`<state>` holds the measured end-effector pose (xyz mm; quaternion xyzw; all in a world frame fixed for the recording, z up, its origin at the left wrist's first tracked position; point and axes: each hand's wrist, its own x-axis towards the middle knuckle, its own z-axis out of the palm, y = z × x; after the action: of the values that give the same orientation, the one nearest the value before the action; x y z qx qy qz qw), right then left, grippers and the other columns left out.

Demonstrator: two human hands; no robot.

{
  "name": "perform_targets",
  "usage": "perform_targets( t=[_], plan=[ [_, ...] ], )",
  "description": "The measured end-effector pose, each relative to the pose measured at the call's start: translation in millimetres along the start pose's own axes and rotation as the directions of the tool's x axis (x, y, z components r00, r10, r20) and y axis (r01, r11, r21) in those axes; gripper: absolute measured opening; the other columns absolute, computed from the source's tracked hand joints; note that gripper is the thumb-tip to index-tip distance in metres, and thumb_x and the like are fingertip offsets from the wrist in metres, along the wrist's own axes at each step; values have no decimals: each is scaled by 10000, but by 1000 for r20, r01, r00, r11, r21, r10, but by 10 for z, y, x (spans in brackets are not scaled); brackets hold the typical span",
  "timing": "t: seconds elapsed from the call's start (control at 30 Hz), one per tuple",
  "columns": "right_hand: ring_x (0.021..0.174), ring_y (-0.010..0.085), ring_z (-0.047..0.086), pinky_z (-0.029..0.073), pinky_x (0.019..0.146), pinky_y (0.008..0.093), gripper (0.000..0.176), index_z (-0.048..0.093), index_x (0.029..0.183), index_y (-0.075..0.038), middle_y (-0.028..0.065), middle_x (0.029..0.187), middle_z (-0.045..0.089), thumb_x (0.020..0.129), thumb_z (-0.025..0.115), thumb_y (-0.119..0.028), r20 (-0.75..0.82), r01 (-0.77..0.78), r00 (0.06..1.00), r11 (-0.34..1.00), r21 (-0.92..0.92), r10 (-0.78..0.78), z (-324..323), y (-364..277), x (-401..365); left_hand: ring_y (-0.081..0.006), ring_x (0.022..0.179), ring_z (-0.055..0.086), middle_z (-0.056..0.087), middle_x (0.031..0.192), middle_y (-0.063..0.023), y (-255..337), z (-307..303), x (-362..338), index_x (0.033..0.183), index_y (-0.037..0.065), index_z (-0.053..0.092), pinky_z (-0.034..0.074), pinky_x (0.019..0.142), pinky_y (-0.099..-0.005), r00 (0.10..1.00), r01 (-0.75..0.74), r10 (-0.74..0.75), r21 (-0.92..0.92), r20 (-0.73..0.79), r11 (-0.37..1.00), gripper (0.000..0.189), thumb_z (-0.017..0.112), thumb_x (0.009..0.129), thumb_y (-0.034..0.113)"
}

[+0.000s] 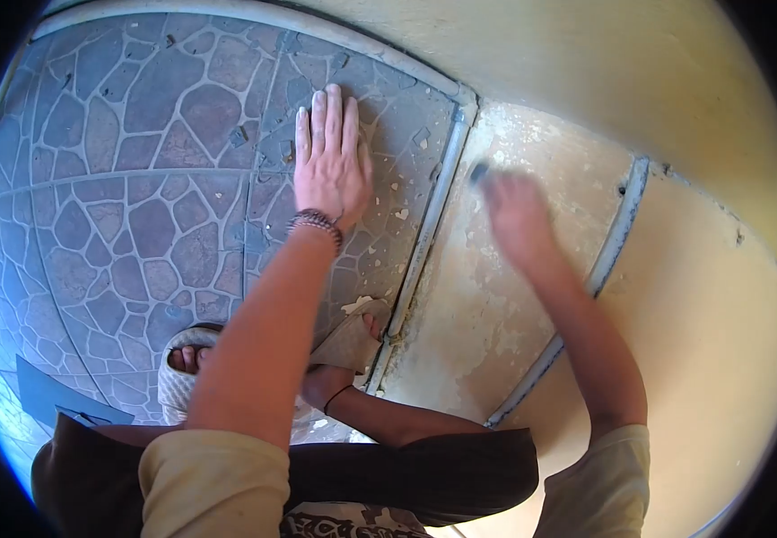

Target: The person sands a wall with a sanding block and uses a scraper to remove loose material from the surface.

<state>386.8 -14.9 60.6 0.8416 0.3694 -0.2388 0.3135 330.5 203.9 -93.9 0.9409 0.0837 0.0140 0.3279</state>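
Note:
My left hand (330, 175) lies flat on the stone-patterned tile floor (213, 112), its fingers stretched out and a braided bracelet (317, 221) round the wrist. Motion blurs my right hand (516, 215), which is closed on a small dark object (479, 172) at the low wall section (447, 336). Only the tip of that object sticks out past the fingers, and I cannot tell its kind. Around it the wall surface is patchy, with paint worn off in pale areas. Paint flakes (401, 214) are scattered over the tiles between my left hand and the wall.
A grey pipe (438, 193) runs along the wall's foot, and a second pipe (617, 224) crosses the wall to the right. My sandalled feet (353, 336) are close to the wall. A flat grey sheet (56, 393) is at the lower left. Dark chips (238, 136) dot the floor.

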Motion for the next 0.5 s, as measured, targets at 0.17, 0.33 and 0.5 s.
perform_targets(
  t=[0.17, 0.33, 0.5],
  plan=[
    [985, 305, 541, 431, 893, 414, 249, 615, 1069, -56, 139, 1031, 588, 854, 511, -127, 154, -264, 959, 945, 191, 237, -46, -201, 33, -275, 1439, 126, 176, 1545, -130, 33, -32, 35, 1450, 109, 302, 25, 1142, -560, 986, -50, 52, -15, 160, 999, 658, 471, 879, 389],
    [880, 281, 520, 419, 802, 418, 217, 608, 1014, -38, 127, 959, 578, 838, 510, -120, -128, -183, 977, 981, -63, 173, -166, 321, 291, -271, 1446, 94, 141, 1556, -113, 66, -39, 52, 1465, 128, 269, 5, 1146, -552, 979, -32, 28, 17, 204, 999, 736, 492, 848, 462],
    [871, 269, 516, 407, 790, 399, 262, 587, 1060, -40, 121, 967, 575, 832, 486, -120, -149, 290, 939, 947, -138, -309, -71, -174, -126, -258, 1445, 97, 142, 1557, -99, 52, -86, 72, 1467, 139, 261, 8, 1149, -548, 971, -16, 16, -1, 238, 1000, 755, 509, 837, 474]
  ],
)
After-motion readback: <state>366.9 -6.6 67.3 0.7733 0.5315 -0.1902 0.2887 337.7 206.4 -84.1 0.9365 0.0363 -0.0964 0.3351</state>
